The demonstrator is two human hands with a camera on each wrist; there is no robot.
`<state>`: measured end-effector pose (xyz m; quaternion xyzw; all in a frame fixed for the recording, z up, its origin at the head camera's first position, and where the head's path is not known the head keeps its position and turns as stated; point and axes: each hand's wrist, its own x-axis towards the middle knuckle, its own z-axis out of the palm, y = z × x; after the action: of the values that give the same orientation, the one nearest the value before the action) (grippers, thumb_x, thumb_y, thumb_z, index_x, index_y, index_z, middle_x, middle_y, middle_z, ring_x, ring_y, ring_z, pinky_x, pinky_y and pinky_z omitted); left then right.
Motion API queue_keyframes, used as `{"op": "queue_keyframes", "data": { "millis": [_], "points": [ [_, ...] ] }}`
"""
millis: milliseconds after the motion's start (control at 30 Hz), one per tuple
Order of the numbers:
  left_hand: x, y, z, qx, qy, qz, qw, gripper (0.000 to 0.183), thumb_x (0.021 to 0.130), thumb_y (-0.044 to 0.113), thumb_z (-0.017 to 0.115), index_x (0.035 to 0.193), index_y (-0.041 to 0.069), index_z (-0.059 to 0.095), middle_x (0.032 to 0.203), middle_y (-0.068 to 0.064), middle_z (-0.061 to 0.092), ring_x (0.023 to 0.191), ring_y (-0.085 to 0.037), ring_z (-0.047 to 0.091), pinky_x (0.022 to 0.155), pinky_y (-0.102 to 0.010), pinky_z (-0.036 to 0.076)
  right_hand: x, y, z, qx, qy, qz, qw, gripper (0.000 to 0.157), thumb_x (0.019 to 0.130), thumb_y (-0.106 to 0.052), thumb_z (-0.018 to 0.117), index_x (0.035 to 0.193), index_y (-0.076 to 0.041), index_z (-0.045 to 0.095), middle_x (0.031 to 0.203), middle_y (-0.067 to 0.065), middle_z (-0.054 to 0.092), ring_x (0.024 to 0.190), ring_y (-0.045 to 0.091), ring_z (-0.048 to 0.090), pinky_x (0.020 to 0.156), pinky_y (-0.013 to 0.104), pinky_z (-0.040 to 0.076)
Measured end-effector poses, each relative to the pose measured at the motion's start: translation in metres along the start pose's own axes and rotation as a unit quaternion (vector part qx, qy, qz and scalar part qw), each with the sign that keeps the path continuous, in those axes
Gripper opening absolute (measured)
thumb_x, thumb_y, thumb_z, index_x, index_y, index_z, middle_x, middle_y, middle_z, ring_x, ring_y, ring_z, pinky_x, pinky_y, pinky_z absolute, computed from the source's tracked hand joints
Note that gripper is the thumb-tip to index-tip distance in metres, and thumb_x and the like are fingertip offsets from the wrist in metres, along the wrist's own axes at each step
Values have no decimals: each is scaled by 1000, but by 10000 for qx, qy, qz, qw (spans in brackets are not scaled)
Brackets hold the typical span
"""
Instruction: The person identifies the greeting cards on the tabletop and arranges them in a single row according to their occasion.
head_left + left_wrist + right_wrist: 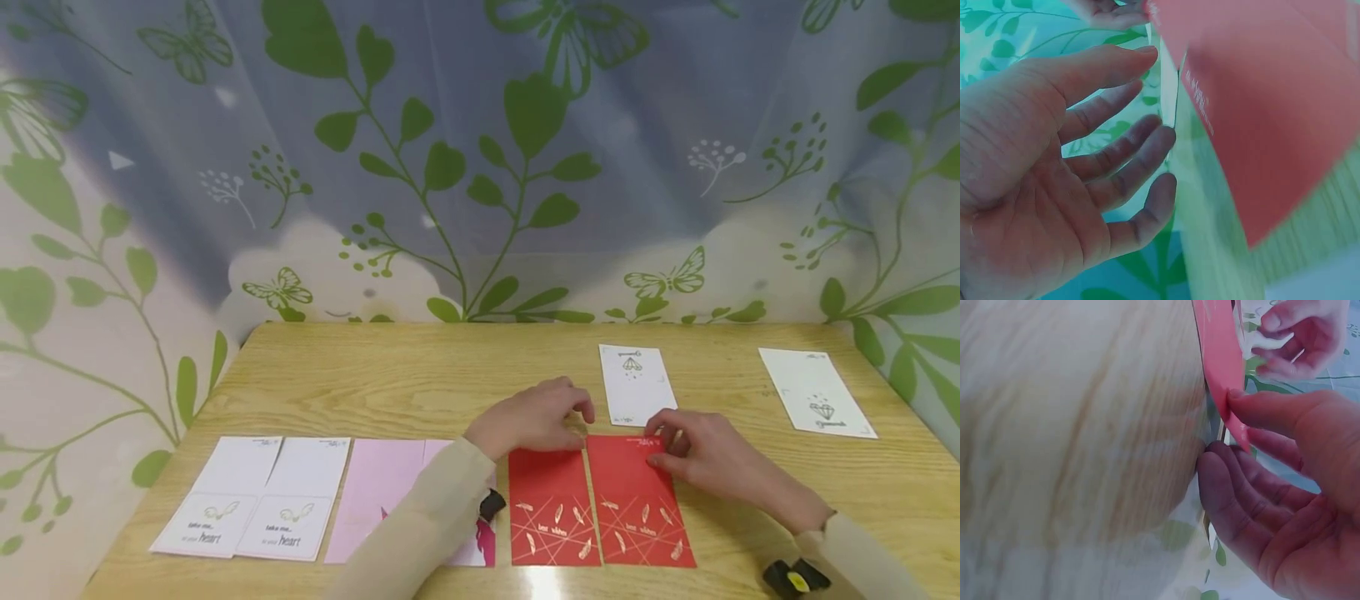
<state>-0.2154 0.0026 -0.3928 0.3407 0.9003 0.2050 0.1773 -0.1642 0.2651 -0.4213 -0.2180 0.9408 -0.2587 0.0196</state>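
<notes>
Two red cards lettered "best wishes" lie side by side on the table: a left red card and a right red card. My left hand hovers at the top edge of the left one, fingers loosely bent. In the left wrist view, nothing lies between the left hand's thumb and fingers. My right hand is at the top right corner of the right card. The right wrist view has the right thumb touching that red card, while the other fingers reach past its edge.
White cards with "heart" lettering overlap at the left. Pink cards lie beside them, partly under my left sleeve. Two white diamond-print cards, a nearer one and a far right one, lie behind. A patterned curtain borders the wooden table.
</notes>
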Motion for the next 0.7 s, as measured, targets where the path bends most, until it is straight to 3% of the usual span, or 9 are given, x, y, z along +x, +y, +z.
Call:
{"op": "queue_keyframes", "data": {
  "millis": [200, 367, 533, 700],
  "points": [
    [-25, 0, 0, 246, -169, -93, 9995, 27, 92, 23, 77, 117, 19, 69, 109, 2, 61, 94, -7, 53, 82, -21, 51, -4, 0, 0, -200, 424, -331, 9983, 27, 79, -14, 87, 100, -12, 70, 93, -2, 68, 67, -5, 57, 60, 20, 51],
    [-42, 1, 4, 428, -301, -111, 9986, 31, 92, 25, 78, 122, 20, 69, 110, 4, 60, 94, -6, 52, 88, -22, 50, -9, -3, -3, -378, 600, -643, 9954, 30, 77, -18, 89, 101, -15, 72, 95, -5, 69, 74, 0, 59, 60, 20, 51],
    [-50, 3, 10, 435, -386, -220, 9981, 44, 88, 28, 82, 130, 21, 68, 113, 3, 58, 94, -6, 52, 89, -22, 51, -14, -10, 1, -911, 56, -1049, 9903, 38, 78, -31, 89, 110, -21, 72, 106, -8, 69, 92, 13, 63, 78, 33, 59],
    [-51, 4, 15, 487, -399, -361, 9974, 51, 85, 32, 85, 132, 25, 67, 114, 4, 57, 93, -5, 51, 86, -21, 51, -16, -17, 7, -1272, -440, -941, 9864, 42, 80, -42, 86, 115, -25, 73, 115, -5, 66, 102, 18, 61, 87, 43, 58]
  ]
}}
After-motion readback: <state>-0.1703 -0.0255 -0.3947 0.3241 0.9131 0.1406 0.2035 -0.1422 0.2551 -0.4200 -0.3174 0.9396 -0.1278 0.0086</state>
